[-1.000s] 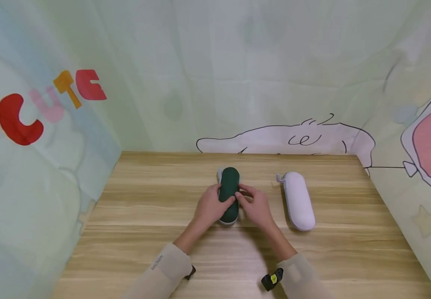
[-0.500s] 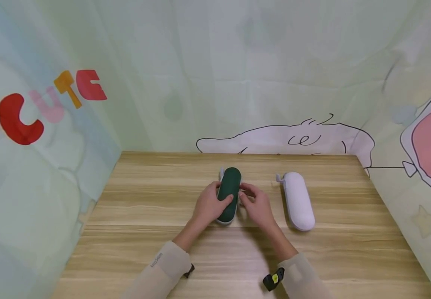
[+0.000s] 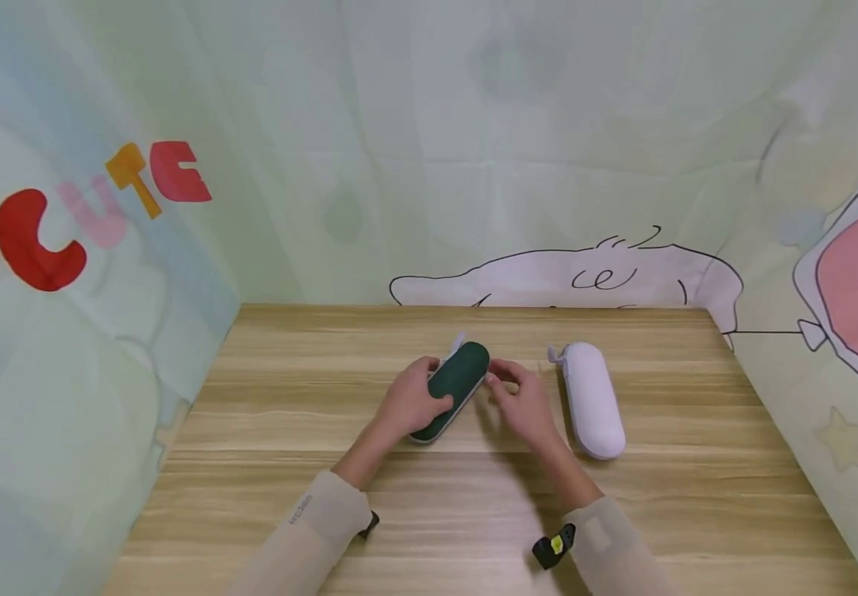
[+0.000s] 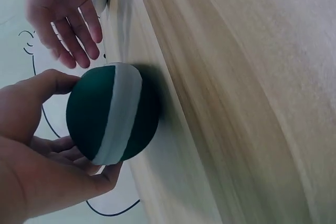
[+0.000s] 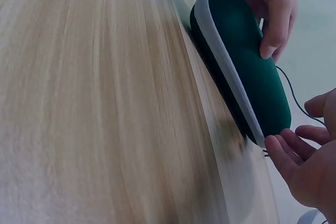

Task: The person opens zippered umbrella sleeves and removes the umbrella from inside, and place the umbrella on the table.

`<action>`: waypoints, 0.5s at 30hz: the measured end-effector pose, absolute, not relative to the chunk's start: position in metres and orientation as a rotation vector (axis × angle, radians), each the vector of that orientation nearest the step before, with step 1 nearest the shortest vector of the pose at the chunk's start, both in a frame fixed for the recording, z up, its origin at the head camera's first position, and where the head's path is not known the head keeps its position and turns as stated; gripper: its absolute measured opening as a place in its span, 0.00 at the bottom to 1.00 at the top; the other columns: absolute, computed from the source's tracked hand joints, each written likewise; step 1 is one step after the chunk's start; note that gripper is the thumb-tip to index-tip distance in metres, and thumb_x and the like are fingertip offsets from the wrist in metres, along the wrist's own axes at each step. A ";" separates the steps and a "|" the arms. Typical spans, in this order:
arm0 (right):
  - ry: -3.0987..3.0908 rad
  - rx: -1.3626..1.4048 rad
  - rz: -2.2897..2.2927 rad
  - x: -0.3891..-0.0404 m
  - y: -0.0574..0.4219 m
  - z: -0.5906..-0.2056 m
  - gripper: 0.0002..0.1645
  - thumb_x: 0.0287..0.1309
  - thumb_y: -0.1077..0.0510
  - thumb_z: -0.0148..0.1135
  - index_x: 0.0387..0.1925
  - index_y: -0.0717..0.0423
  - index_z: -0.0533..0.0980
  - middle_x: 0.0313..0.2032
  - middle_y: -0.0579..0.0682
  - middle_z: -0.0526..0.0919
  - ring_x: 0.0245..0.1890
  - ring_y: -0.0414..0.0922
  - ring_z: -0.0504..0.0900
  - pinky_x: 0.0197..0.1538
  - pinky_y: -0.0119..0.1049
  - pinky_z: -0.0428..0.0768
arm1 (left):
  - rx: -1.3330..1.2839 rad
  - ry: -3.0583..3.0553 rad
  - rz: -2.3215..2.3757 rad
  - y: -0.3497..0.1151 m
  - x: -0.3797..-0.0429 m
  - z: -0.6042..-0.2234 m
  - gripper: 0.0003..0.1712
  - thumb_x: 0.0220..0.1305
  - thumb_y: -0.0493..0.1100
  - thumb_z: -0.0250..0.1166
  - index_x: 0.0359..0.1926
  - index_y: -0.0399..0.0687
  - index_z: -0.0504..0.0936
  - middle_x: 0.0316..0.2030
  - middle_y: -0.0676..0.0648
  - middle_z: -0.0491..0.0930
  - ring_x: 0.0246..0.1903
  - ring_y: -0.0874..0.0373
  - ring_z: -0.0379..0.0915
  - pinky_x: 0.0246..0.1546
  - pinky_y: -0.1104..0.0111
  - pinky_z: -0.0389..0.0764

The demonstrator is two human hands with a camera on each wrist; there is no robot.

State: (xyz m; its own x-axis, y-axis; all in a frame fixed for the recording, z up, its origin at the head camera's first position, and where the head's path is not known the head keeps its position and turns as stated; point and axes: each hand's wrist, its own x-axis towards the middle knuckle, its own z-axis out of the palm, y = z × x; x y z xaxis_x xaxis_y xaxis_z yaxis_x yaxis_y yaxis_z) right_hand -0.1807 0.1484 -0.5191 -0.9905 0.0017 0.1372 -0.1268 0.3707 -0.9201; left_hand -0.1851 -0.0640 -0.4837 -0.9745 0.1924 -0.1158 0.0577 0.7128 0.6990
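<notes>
A dark green oblong zip case [image 3: 464,372] with a pale zip band lies at a slant on the table in the head view. My left hand [image 3: 409,401] grips it near its close end, thumb across the top and fingers along the left side. At its far right end is my right hand [image 3: 524,406], fingers loosely bent; in the right wrist view its fingertips [image 5: 273,144] are right at the case's end. The left wrist view shows the rounded end of the green case [image 4: 90,114] and its zip band [image 4: 125,114]. A light loop [image 3: 458,341] sticks out at the far left.
A pale lilac case [image 3: 595,401] of the same shape lies to the right of my right hand, with a small loop at its far end. The wooden tabletop [image 3: 294,372] meets a printed cloth backdrop [image 3: 309,207] at the back and sides.
The green case has turned clockwise, its far end swinging right and its near end left. My left hand has turned with it; my right hand has moved slightly right.
</notes>
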 end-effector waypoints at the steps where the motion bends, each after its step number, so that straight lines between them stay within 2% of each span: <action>1: -2.502 0.115 1.703 -0.181 0.149 -0.519 0.21 0.73 0.60 0.66 0.61 0.66 0.81 0.54 0.59 0.88 0.58 0.55 0.84 0.59 0.53 0.83 | 0.222 2.743 1.091 -0.064 -0.185 -0.483 0.41 0.65 0.46 0.74 0.74 0.37 0.70 0.69 0.39 0.75 0.62 0.44 0.75 0.63 0.50 0.78; 9: -2.496 0.123 1.724 -0.182 0.153 -0.517 0.20 0.73 0.60 0.66 0.61 0.65 0.81 0.54 0.61 0.83 0.57 0.55 0.81 0.59 0.53 0.82 | 0.445 2.835 0.894 -0.064 -0.188 -0.482 0.42 0.64 0.43 0.74 0.75 0.37 0.69 0.70 0.39 0.74 0.62 0.45 0.75 0.62 0.51 0.77; 15: -2.512 0.141 1.648 -0.186 0.154 -0.515 0.19 0.71 0.62 0.67 0.59 0.67 0.82 0.52 0.62 0.81 0.53 0.56 0.82 0.57 0.52 0.84 | 0.601 2.902 0.665 -0.065 -0.192 -0.485 0.43 0.66 0.43 0.74 0.77 0.40 0.67 0.71 0.41 0.72 0.67 0.45 0.71 0.63 0.46 0.76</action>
State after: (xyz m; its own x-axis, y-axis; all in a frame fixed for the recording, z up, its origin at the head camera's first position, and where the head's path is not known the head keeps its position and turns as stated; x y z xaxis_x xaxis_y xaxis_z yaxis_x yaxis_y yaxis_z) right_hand -0.1856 0.1543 -0.5149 -0.9867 -0.0049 0.1627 -0.1511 0.3981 -0.9048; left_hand -0.1915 -0.0648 -0.4848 -0.9164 0.4000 -0.0132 0.3543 0.8261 0.4381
